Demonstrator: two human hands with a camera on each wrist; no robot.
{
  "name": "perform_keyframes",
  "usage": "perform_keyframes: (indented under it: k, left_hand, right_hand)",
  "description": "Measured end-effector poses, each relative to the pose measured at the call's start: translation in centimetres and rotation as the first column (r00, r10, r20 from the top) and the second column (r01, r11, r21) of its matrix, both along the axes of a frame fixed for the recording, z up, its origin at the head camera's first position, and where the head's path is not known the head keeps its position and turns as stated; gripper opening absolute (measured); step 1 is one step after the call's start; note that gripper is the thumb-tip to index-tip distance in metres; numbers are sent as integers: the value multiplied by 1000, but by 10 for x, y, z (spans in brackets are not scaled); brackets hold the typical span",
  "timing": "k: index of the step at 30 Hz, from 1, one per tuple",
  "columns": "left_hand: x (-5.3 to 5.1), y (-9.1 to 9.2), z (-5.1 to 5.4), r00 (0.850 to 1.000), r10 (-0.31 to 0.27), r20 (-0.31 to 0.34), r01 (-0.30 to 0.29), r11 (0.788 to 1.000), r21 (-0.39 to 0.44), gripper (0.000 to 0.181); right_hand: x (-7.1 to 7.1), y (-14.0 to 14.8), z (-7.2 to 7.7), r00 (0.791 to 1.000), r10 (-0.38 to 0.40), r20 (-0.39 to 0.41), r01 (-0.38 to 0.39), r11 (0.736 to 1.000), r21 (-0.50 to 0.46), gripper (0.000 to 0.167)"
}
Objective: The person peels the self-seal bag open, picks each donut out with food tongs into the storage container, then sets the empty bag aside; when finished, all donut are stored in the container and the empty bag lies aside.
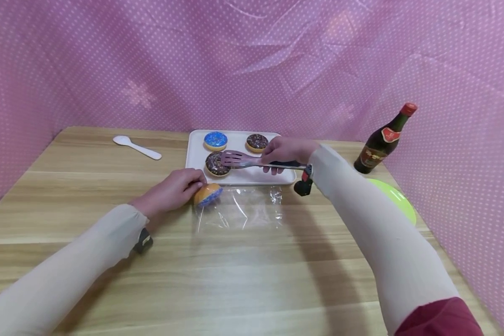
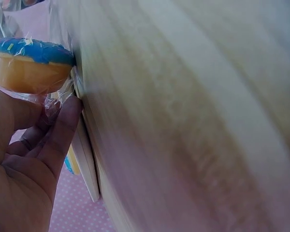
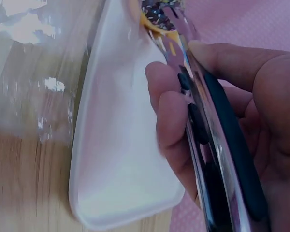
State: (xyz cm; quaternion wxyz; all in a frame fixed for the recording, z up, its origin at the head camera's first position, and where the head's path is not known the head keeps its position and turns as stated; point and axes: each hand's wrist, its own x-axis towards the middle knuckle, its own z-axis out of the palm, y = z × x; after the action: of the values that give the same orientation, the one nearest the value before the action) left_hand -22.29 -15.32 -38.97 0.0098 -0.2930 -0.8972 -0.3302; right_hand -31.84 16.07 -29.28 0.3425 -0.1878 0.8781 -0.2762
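My left hand [image 1: 172, 189] pinches the gathered edge of a clear plastic bag [image 1: 252, 212]. A doughnut with blue icing [image 2: 36, 65] lies tilted inside the bag, beside the fingertips. My right hand [image 1: 283, 151] grips metal tongs [image 3: 217, 145] with black grips, its thumb on one arm and fingers on the other. Their slotted head [image 1: 235, 159] is at a chocolate-iced doughnut [image 1: 215, 163] on the white tray [image 1: 256, 179]; whether the tongs clamp it I cannot tell. Behind it on the tray sit a blue-iced doughnut [image 1: 215, 139] and another chocolate one [image 1: 257, 141].
A white spoon [image 1: 137, 147] lies at the back left of the wooden table [image 1: 159, 289]. To the right stand a dark bottle with a red cap [image 1: 380, 144] and a lime-green plate [image 1: 396, 200], partly hidden by my right sleeve. Pink dotted cloth hangs behind.
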Motion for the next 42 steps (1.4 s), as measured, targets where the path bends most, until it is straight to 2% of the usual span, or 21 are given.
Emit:
perform_keyframes:
  k: [6,15,23,31,38,42]
  left_hand:
    - [1,0,3,1000,9,16,-9,1000,-8,16]
    - [2,0,4,999,18,33,-17,1000,-25,16]
    - [1,0,3,1000,18,24,-18,1000,-16,16]
    - [1,1,2,1000,16,20,-16,1000,-15,16]
    - [0,1,2,999,19,31,-19,1000,-22,16]
    - [1,1,2,999,27,46,-26,999,-28,15]
  right_hand:
    - [0,-13,2,1000,-17,24,16,999,29,35]
    - [2,-14,-2,999,-24,28,23,999,31,37]
    - [1,-8,-2,999,-45,24,45,999,-20,39]
    - [3,27,9,995,-67,-69,59,992,-108,36]
    - [16,76,16,991,-46,-125,36,997,-75,35]
    - [27,105,15,994,-51,-97,47,998,-46,38]
